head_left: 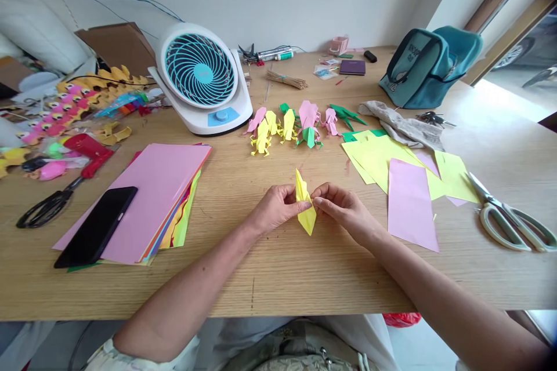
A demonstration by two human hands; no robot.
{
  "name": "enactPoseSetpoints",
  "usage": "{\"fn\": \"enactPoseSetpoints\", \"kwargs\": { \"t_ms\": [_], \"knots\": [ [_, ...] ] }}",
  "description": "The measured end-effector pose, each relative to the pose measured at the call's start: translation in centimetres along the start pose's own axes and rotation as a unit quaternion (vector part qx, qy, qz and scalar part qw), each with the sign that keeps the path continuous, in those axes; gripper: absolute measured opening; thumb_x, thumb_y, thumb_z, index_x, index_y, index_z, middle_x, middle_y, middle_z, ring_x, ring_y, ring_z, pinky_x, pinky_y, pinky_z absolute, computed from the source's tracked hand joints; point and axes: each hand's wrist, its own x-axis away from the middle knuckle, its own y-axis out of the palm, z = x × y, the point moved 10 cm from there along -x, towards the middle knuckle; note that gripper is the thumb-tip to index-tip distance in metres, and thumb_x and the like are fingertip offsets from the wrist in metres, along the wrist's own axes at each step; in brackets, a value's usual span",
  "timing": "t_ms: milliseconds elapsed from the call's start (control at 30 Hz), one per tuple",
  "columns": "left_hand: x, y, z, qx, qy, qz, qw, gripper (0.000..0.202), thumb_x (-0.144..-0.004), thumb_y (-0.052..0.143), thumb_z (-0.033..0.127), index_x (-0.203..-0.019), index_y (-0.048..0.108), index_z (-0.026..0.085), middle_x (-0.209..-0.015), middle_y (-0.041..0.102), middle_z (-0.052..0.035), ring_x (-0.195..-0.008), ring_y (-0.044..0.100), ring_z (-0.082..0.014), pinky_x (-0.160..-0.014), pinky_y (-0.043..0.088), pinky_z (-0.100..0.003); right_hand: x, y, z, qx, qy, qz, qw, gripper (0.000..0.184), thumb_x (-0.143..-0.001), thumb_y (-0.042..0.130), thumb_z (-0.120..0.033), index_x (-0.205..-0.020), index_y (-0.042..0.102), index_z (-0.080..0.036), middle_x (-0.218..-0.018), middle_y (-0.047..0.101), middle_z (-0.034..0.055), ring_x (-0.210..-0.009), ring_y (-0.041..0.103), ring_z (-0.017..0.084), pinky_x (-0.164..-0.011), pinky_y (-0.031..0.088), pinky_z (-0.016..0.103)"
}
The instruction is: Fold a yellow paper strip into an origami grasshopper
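Note:
Between my hands, just above the table [226, 278], is a folded piece of yellow paper [307, 221], long and pointed at both ends. My left hand [278, 207] pinches it, thumb across its front. From the other side, my right hand [342, 206] pinches its right edge between thumb and forefinger. Beyond them stands a cluster of folded paper figures: yellow ones [261, 138], pink ones [308, 113] and green ones [308, 137]. Right of my hands lie yellow paper sheets [378, 156] with a pink paper piece [411, 203] on top.
Scissors [507, 217] lie at the right, near a grey cloth [402, 122], keys [435, 119] and a teal bag [430, 69]. To the left, a black phone [98, 226] rests on a coloured paper stack [161, 185]. A white fan [202, 78] stands behind, beside a red-handled tool [89, 153].

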Motion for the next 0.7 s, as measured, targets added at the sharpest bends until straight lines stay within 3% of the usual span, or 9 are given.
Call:
{"fn": "enactPoseSetpoints", "kwargs": {
  "t_ms": [233, 533, 700],
  "knots": [
    [1.0, 2.4, 0.5, -0.024, -0.01, -0.082, 0.996, 0.034, -0.073, 0.076, 0.039, -0.067, 0.054, 0.014, -0.063, 0.033, 0.0063, -0.059, 0.029, -0.0069, -0.053, 0.022, -0.021, -0.4, 1.9, 0.7, -0.073, 0.002, -0.05, 0.996, 0.039, -0.07, 0.082, -0.051, -0.081, 0.059, -0.021, -0.075, 0.062, -0.0004, -0.069, 0.055, 0.014, -0.064, 0.042, 0.027],
    [0.9, 2.3, 0.9, 0.045, 0.031, -0.015, 0.998, 0.037, -0.069, 0.08, 0.047, -0.07, 0.06, 0.016, -0.066, 0.049, 0.0029, -0.067, 0.046, -0.012, -0.063, 0.036, -0.024, -0.3, 0.5, 0.6, -0.104, 0.018, 0.024, 0.994, 0.046, -0.059, 0.088, -0.05, -0.068, 0.055, -0.02, -0.063, 0.056, -0.0037, -0.058, 0.046, 0.011, -0.056, 0.035, 0.025],
    [1.6, 2.4, 0.6, -0.048, 0.006, -0.026, 0.999, 0.03, -0.075, 0.072, 0.034, -0.062, 0.052, 0.016, -0.059, 0.037, 0.0059, -0.056, 0.034, -0.0078, -0.054, 0.027, -0.022, -0.4, -0.4, 0.3, -0.086, 0.008, 0.05, 0.995, 0.045, -0.059, 0.087, -0.052, -0.063, 0.056, -0.019, -0.062, 0.057, -0.0034, -0.058, 0.045, 0.01, -0.057, 0.035, 0.026]
  ]
}}
